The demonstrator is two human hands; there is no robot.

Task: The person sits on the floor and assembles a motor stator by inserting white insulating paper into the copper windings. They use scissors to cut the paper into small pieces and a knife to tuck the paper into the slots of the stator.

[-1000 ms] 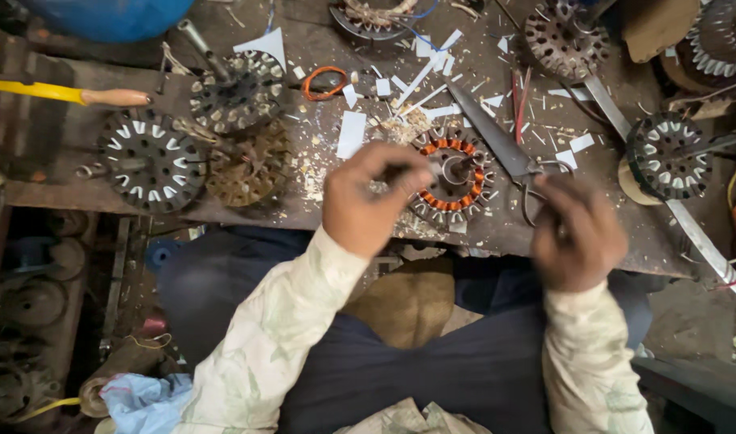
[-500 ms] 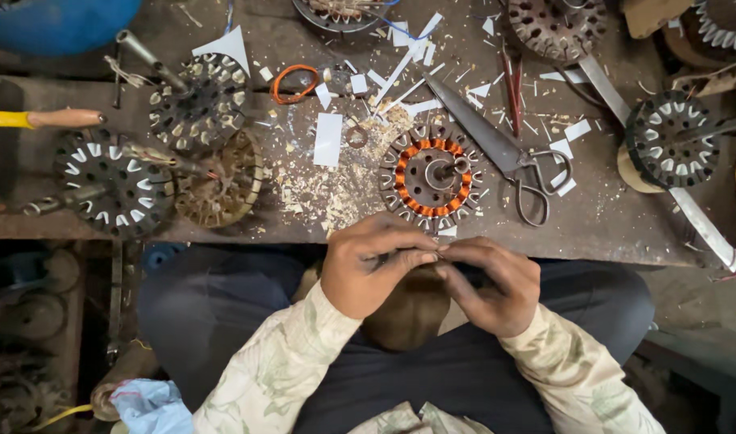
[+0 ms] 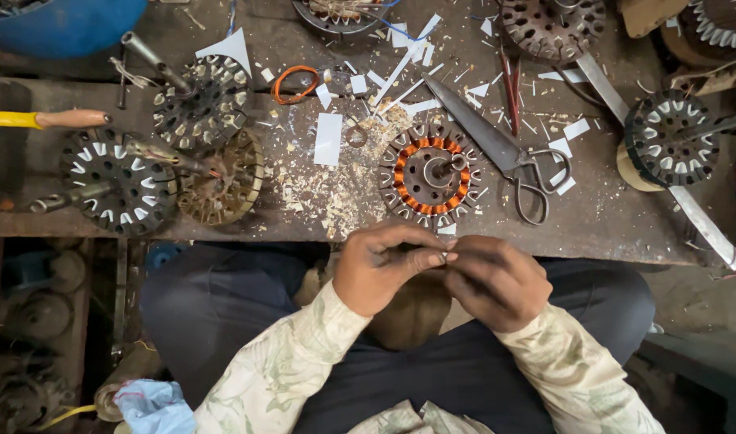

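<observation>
My left hand [image 3: 384, 269] and my right hand [image 3: 496, 281] meet fingertip to fingertip over my lap, just below the bench's front edge. Together they pinch a small white paper piece [image 3: 446, 256], of which only a sliver shows. Straight above them on the bench lies a round fan stator with orange copper winding [image 3: 430, 173]. Large steel scissors [image 3: 512, 157] rest to its right, blades pointing up and left.
The wooden bench [image 3: 593, 217] is littered with white paper strips [image 3: 329, 138] and shavings. Other stators lie at the left [image 3: 114, 181] and right [image 3: 669, 141]. An orange wire loop [image 3: 295, 84], a yellow-handled tool [image 3: 38, 119] and a blue tub [image 3: 62, 24] lie behind.
A second ago both hands were up on the bench, left by the wound stator, right by the scissors. They have drawn back over my lap and closed together on the paper piece.
</observation>
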